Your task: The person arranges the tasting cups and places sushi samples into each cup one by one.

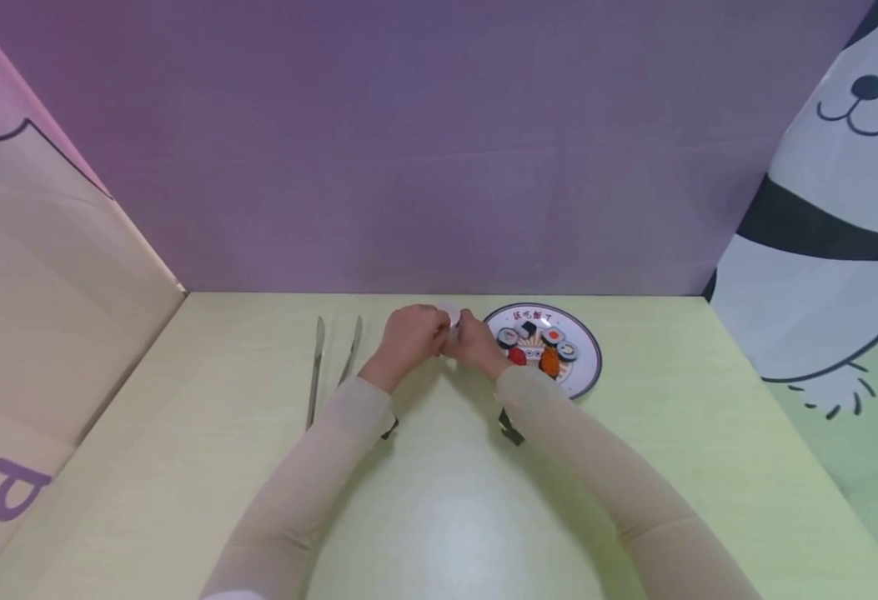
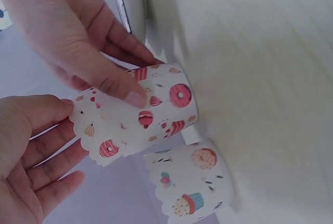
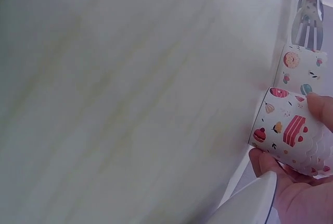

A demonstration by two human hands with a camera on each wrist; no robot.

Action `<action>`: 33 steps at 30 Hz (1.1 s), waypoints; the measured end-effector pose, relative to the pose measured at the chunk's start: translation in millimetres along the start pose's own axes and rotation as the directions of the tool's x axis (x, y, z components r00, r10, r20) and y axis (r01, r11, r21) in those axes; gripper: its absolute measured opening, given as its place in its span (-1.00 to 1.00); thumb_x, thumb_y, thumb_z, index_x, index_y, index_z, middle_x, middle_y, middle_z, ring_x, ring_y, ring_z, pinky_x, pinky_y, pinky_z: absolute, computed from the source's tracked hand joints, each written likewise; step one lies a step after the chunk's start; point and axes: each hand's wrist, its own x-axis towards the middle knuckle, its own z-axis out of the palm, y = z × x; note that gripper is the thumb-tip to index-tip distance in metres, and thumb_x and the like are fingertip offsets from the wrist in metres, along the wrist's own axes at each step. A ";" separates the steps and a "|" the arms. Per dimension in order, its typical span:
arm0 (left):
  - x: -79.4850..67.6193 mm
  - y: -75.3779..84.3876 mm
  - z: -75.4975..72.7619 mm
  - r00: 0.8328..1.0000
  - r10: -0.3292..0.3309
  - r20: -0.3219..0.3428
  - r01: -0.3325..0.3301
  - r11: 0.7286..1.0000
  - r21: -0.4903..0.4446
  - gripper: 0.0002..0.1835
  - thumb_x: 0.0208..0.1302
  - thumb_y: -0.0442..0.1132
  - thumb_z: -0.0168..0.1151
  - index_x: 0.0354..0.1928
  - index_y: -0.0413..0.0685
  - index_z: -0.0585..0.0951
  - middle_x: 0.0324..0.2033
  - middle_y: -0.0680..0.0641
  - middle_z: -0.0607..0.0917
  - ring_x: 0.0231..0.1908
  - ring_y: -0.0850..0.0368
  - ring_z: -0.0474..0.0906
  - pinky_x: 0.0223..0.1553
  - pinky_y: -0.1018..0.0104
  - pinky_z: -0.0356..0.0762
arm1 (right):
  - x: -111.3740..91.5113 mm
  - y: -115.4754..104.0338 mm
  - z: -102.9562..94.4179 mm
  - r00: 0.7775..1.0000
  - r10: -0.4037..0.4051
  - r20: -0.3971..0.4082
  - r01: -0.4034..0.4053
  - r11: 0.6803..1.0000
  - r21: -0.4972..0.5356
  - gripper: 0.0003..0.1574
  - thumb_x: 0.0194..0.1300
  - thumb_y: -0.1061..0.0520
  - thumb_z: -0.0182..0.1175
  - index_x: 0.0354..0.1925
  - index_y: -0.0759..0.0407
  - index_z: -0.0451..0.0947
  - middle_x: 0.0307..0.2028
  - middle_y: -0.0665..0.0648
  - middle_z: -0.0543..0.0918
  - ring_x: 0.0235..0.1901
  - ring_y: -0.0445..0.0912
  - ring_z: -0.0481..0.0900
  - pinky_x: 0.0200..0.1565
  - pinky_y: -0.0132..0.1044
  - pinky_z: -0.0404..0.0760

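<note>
Held up between both hands is a white paper baking cup [image 2: 164, 101] with pink doughnut and cake prints and a scalloped rim. Several scalloped edges overlap at its rim in the right wrist view. My right hand [image 1: 476, 342] grips its side, with the thumb [image 3: 318, 107] on one face and fingers [image 3: 268, 164] beneath. My left hand [image 1: 412, 337] pinches the rim by the thumb tip [image 2: 65, 104], its other fingers loosely spread behind. Beside it, a second paper baking cup [image 2: 192, 187] with cupcake prints stands on the table; my left hand hides it in the head view.
A round plate [image 1: 587, 367] with sushi pictures and a dark rim lies just right of my right hand. Metal tongs [image 1: 315, 367] with slotted ends lie left of my left arm. A purple cloth wall [image 1: 439, 167] rises behind the pale table [image 1: 439, 500].
</note>
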 end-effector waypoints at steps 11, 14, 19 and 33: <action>-4.4 0.0 -15.5 0.999 -0.027 -0.044 0.028 0.999 0.016 -0.92 0.22 -0.23 0.26 -0.39 -0.01 0.68 -0.51 0.00 0.66 -0.49 0.10 0.55 -0.49 0.21 0.51 | -2.8 -3.7 -3.0 0.999 0.007 0.037 -0.009 0.999 0.034 -0.34 0.07 0.06 0.35 0.01 0.36 0.30 -0.21 0.26 0.58 -0.32 0.03 0.49 -0.24 -0.17 0.50; -5.9 -0.9 -19.2 0.998 -0.026 -0.065 0.026 1.000 0.006 -0.93 0.21 -0.25 0.26 -0.37 -0.03 0.69 -0.49 -0.01 0.68 -0.48 0.08 0.56 -0.47 0.20 0.52 | -2.8 -3.3 -2.2 0.999 0.007 0.039 -0.009 0.999 0.043 -0.31 0.07 0.06 0.35 0.03 0.37 0.29 -0.16 0.29 0.58 -0.28 0.03 0.49 -0.20 -0.16 0.50; -8.9 -2.1 -24.4 0.995 -0.004 -0.103 0.004 1.000 0.003 -0.92 0.21 -0.27 0.24 -0.37 -0.05 0.69 -0.51 -0.02 0.67 -0.52 0.08 0.54 -0.50 0.21 0.51 | -2.6 -2.7 -1.2 0.999 0.017 0.033 -0.018 0.998 0.054 -0.31 0.05 0.07 0.38 0.02 0.37 0.30 -0.15 0.29 0.57 -0.26 0.04 0.48 -0.15 -0.13 0.49; -27.7 -5.3 -32.3 0.993 0.008 -0.120 -0.001 0.999 0.053 -0.91 0.17 -0.33 0.24 -0.46 -0.08 0.66 -0.61 -0.01 0.59 -0.63 0.15 0.41 -0.62 0.30 0.41 | -2.4 -3.6 -0.3 0.998 0.044 0.036 -0.046 0.997 0.058 -0.31 0.03 0.08 0.40 0.02 0.34 0.31 -0.13 0.26 0.58 -0.21 0.04 0.51 -0.06 -0.12 0.50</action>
